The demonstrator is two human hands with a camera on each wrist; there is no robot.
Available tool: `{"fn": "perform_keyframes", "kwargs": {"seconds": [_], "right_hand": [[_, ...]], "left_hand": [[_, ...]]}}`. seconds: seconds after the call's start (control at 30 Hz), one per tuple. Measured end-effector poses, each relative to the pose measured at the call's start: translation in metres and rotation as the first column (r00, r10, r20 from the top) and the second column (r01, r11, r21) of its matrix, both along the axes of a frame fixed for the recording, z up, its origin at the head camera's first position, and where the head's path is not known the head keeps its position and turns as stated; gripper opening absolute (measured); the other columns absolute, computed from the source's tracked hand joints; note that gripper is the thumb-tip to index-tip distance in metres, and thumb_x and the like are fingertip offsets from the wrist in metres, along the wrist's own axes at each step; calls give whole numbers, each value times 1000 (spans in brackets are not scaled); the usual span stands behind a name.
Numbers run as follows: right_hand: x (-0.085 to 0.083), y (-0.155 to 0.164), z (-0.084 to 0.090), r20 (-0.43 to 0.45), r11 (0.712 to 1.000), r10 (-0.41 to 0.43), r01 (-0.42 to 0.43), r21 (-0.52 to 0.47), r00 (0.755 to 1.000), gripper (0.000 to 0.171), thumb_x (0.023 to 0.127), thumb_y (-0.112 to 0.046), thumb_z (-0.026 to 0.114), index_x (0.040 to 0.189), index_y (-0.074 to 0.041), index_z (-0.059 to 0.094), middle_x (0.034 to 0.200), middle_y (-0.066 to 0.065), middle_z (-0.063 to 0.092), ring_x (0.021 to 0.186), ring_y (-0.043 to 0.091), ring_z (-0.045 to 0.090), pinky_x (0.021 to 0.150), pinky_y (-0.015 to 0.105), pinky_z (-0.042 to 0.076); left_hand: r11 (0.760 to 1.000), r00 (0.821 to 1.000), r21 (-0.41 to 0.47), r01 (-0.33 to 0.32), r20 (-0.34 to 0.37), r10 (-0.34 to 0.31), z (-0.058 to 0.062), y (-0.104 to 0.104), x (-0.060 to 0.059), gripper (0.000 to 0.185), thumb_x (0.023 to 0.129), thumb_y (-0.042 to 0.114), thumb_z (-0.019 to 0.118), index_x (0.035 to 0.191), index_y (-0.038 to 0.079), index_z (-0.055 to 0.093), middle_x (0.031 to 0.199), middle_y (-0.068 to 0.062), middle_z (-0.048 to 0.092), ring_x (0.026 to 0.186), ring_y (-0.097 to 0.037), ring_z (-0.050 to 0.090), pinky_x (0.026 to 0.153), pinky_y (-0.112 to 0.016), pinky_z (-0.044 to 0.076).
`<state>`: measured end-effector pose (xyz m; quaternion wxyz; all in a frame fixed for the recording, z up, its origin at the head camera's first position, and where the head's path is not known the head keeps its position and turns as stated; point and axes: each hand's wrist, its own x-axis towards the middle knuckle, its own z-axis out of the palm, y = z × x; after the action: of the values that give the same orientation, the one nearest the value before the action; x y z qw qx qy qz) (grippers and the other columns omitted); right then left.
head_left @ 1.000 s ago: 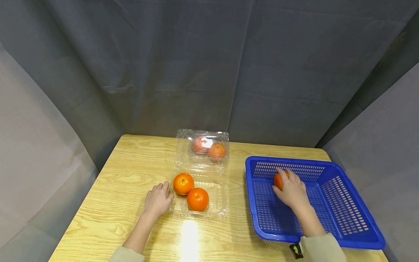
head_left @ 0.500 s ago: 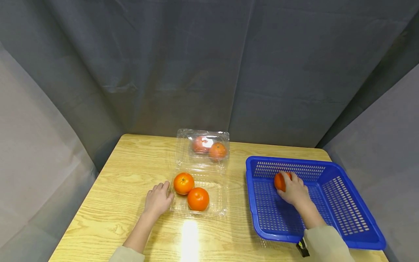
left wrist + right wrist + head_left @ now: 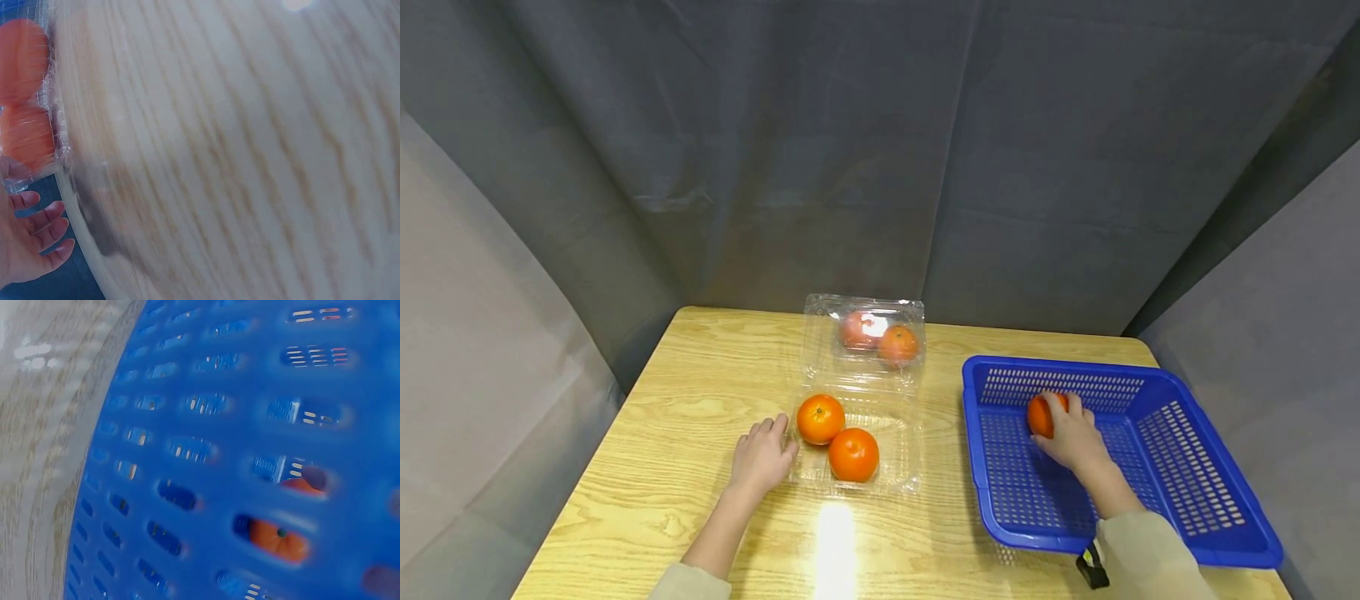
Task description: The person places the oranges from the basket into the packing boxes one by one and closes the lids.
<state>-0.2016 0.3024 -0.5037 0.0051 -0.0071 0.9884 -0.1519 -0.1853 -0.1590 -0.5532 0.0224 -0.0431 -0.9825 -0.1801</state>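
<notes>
My right hand (image 3: 1075, 435) reaches down into the blue plastic basket (image 3: 1078, 367) and grips an orange (image 3: 1042, 417) near its far left part. In the right wrist view, the basket wall (image 3: 212, 469) blocks most of the hand, and part of the orange (image 3: 275, 540) shows through a slot. My left hand (image 3: 760, 457) lies palm down on the table with relaxed fingers, its thumb right at the left edge of the clear plastic clamshell box (image 3: 895, 433). Inside the box's near half sit two oranges, a left one (image 3: 820, 419) and a nearer one (image 3: 853, 455).
Two further oranges (image 3: 898, 345) show dimly through the clear plastic lid (image 3: 816, 346) at the back. The wooden table (image 3: 700, 408) ends at a grey cloth backdrop (image 3: 820, 167). A black strap end (image 3: 1092, 568) hangs at the right sleeve, by the basket's near rim.
My right hand has shifted slightly right within the basket, and more of the orange shows beside its fingers. The left hand and the clamshell box have stayed put.
</notes>
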Motion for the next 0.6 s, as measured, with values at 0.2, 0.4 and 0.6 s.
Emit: {"fn": "perform_keyframes", "kwargs": {"seconds": [0.2, 0.4, 0.6], "right_hand": [[0, -2, -1, -20, 1000, 7, -7, 0, 1000, 68, 72, -19, 75, 127, -5, 38, 119, 33, 26, 97, 55, 36, 66, 64, 44], [1, -3, -2, -47, 1000, 21, -21, 13, 999, 66, 70, -16, 77, 124, -4, 41, 115, 34, 27, 93, 54, 36, 63, 61, 46], [2, -4, 0, -73, 999, 49, -47, 24, 996, 61, 69, -15, 77, 121, -4, 46, 110, 34, 31, 89, 53, 37, 63, 61, 46]], "left_hand": [[1000, 1000, 0, 1, 5, -1, 0, 0, 0, 39, 87, 31, 50, 118, 7, 51, 106, -14, 57, 99, -32, 53, 81, -51, 42], [1000, 1000, -5, 2, -7, -2, 0, 0, 0, 37, 87, 30, 50, 116, 7, 52, 104, -13, 57, 97, -31, 54, 80, -49, 43], [1000, 1000, -4, 1, -10, -1, 0, 0, 0, 37, 87, 30, 50, 116, 7, 52, 103, -13, 58, 96, -31, 54, 80, -50, 43]]}}
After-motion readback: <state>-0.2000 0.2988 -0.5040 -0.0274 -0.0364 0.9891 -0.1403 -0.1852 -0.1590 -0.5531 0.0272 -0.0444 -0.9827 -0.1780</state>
